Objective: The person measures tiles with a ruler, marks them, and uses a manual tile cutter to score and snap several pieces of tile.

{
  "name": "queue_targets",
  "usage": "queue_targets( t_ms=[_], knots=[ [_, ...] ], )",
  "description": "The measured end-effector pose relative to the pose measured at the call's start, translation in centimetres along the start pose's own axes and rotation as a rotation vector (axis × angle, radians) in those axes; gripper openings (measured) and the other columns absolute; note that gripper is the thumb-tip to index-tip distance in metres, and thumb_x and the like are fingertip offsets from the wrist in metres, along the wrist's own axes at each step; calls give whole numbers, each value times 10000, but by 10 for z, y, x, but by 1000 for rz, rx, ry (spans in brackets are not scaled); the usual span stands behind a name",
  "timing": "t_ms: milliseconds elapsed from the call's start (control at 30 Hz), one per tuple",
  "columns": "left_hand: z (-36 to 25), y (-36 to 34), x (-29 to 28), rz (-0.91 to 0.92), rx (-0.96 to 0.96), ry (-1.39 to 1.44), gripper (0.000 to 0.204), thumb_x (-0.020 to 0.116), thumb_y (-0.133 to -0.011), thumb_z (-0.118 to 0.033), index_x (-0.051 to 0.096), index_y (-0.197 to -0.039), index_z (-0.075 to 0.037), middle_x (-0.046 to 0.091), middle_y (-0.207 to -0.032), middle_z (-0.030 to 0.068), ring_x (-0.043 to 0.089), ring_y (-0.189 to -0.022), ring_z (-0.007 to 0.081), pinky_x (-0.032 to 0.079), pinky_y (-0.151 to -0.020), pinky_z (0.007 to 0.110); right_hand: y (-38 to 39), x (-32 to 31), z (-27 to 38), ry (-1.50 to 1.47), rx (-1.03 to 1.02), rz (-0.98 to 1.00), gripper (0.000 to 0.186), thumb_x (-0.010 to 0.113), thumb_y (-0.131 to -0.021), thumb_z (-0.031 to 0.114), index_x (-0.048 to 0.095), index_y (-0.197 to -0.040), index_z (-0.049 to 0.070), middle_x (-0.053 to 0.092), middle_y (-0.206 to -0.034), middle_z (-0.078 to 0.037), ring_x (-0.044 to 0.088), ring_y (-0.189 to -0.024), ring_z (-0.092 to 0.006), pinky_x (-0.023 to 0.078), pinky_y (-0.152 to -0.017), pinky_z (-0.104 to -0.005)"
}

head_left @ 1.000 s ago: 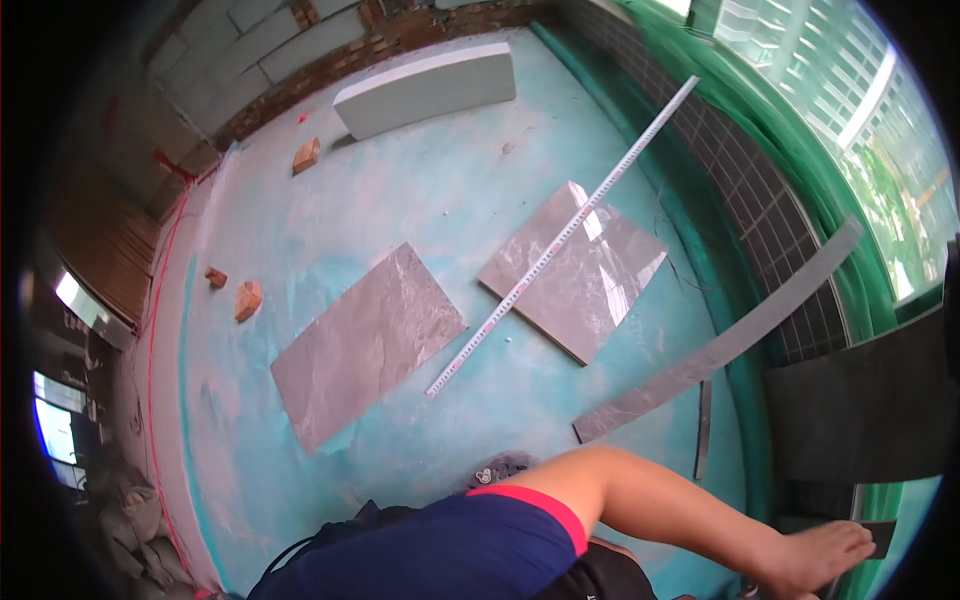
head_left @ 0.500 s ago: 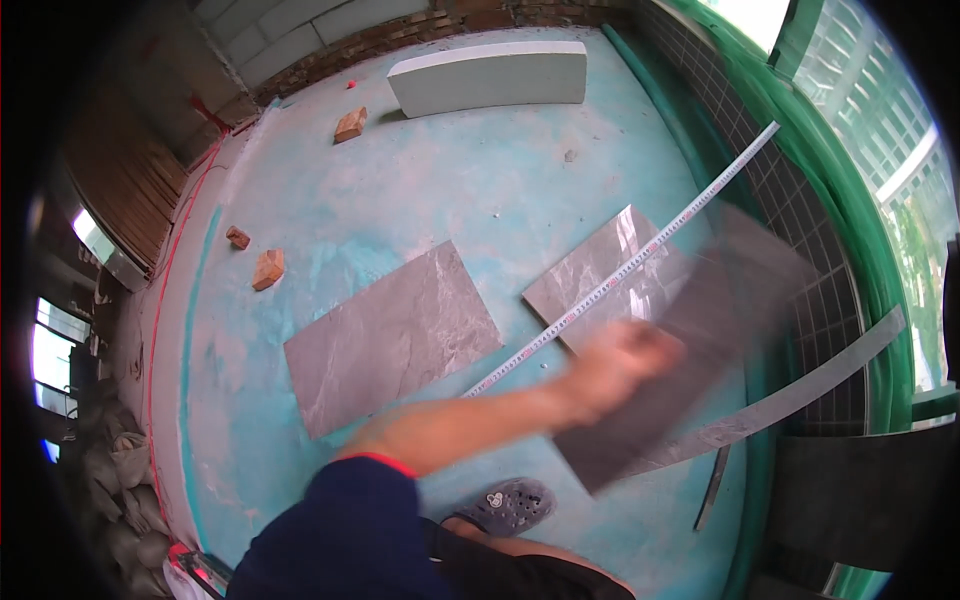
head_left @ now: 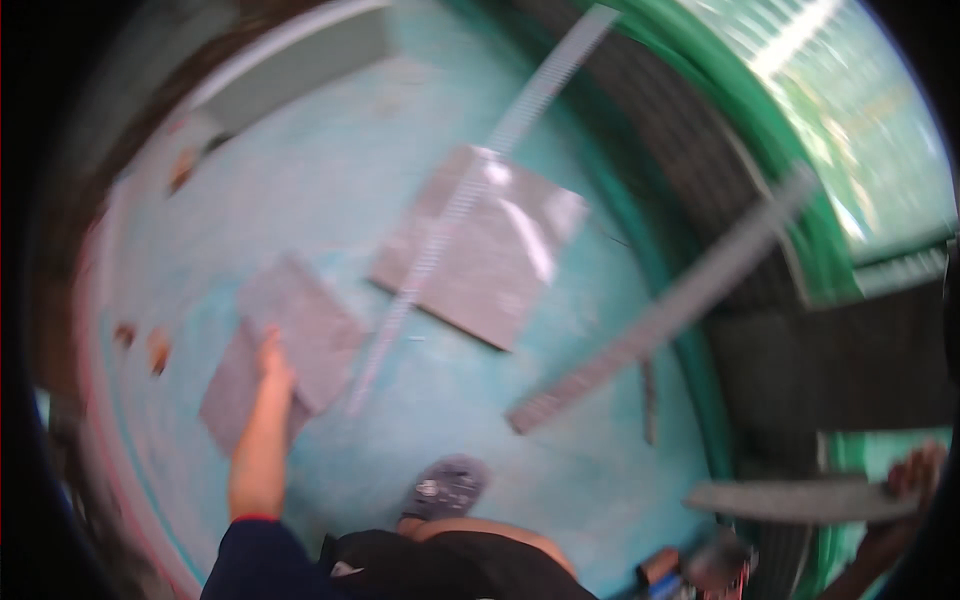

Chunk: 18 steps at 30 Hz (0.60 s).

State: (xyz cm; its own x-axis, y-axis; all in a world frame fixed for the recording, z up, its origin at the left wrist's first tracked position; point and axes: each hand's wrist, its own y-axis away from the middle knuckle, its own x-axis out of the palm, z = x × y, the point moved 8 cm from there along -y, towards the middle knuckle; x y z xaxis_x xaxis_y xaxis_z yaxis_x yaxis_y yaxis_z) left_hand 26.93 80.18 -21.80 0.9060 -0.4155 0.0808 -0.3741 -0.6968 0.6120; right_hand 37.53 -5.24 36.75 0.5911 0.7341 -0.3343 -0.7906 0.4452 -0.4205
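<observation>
My left hand (head_left: 272, 362) is at the edge of a grey tile (head_left: 305, 315) on the left, closed at that edge as far as the blur shows. A second grey tile (head_left: 225, 405) shows partly beneath it, at a slightly different angle. At the far right my right hand (head_left: 915, 472), in shade, grips one end of a narrow grey slab (head_left: 790, 502) that appears edge-on. In the middle a glossy grey tile (head_left: 510, 255) lies on the floor. An extended tape measure (head_left: 450, 222) runs diagonally across it. The whole picture is smeared.
A long grey strip (head_left: 650, 320) lies right of the middle, beside a short dark strip (head_left: 650, 400). A pale block (head_left: 310, 60) stands far left. Brick pieces (head_left: 158, 352) lie left. Green netting (head_left: 790, 200) lines the right wall. Tools (head_left: 680, 572) lie low right.
My view has swung right. My left hand has gone from the dark tile over the middle to the tiles on the left. My right hand has come into view with the narrow slab.
</observation>
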Motion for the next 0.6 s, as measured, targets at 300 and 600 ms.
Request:
queue_targets(
  t_ms=[300,600],
  knots=[
    [-35,-44,-41,-4,-65,-1115,661,537,-875,-497,492,-1231,58,570,-1198,182,567,-1067,317,469,-892,420,79,46,5,-271,134,100,267,539,-769,113,392,-984,52,389,-874,-51,409,-789,-143,350,-805,-315],
    [-108,359,306,868,1149,-1063,175,600,-861,-96,566,-982,26,572,-832,131,553,-741,233,454,-701,325,131,42,-43,-548,384,-145,203,632,-795,78,441,-859,99,486,-756,-30,472,-717,-121,394,-700,-262]
  ],
)
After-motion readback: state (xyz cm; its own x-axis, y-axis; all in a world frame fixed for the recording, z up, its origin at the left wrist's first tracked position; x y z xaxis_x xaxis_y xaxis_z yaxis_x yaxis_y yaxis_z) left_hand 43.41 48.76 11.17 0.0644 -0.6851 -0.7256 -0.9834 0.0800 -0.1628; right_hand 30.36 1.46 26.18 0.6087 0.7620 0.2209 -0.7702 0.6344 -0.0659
